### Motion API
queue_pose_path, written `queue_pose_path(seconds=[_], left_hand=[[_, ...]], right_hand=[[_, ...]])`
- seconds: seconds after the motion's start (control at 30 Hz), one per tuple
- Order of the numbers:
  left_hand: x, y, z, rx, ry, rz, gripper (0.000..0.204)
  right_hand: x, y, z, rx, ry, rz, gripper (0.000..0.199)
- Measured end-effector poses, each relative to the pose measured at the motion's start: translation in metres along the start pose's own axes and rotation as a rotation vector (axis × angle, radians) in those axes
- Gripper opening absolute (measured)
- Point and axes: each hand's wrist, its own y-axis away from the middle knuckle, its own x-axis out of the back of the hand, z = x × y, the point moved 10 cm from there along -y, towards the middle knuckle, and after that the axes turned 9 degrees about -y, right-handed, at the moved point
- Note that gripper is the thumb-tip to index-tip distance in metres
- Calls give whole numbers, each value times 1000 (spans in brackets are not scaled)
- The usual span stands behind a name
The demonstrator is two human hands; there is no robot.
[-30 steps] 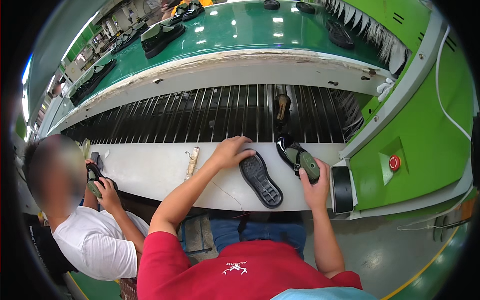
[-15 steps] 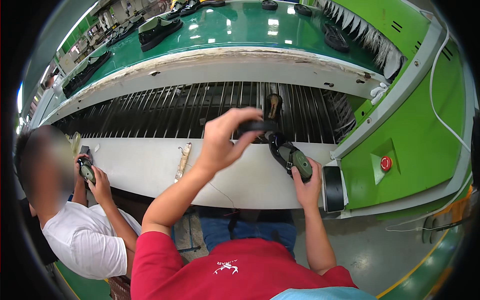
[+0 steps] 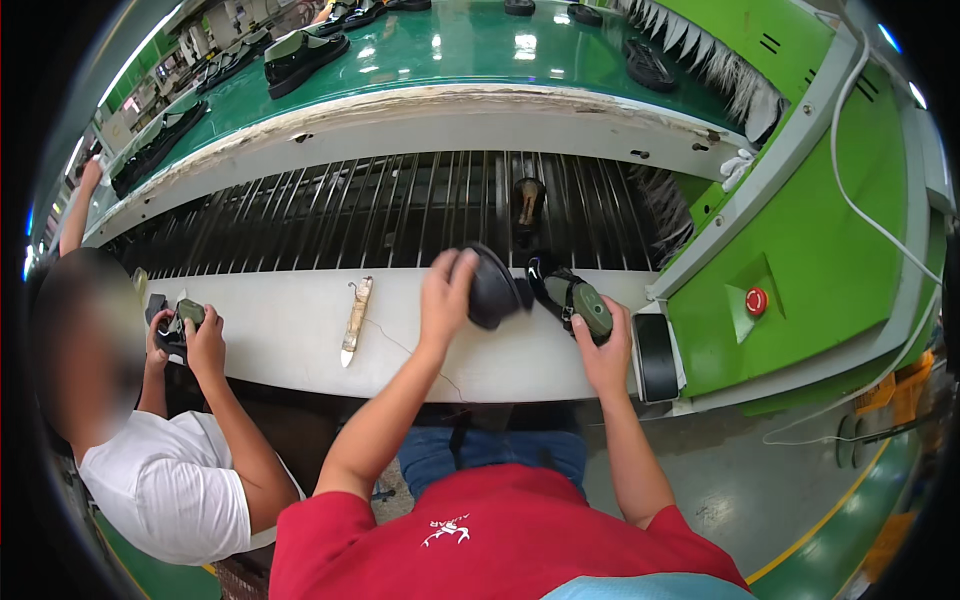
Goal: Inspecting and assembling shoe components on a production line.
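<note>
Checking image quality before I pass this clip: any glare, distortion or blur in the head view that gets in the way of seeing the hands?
Head view: strong fisheye bending of the white bench edge; bright lamp glare on the green conveyor; dark vignette at the rim; left hand on the black sole and right hand on the shoe are sharp; the co-worker's face is blurred.

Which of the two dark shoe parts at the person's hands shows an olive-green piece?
The shoe in the right hand; the black sole in the left hand is all dark.

Black sole point(image 3: 493, 288) now beside shoe point(image 3: 570, 297)
</note>
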Motion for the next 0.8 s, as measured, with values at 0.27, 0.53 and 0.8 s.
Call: queue_pose_path(seconds=[0.27, 0.53, 0.8], left_hand=[[15, -22, 95, -164, 160, -102, 30], [16, 49, 187, -368, 61, -125, 24], [44, 85, 268, -586, 212, -361, 28]], right_hand=[[7, -3, -70, 268, -10, 63, 54], [-31, -18, -136, 49, -786, -173, 49], [-23, 8, -184, -12, -1326, -599, 28]])
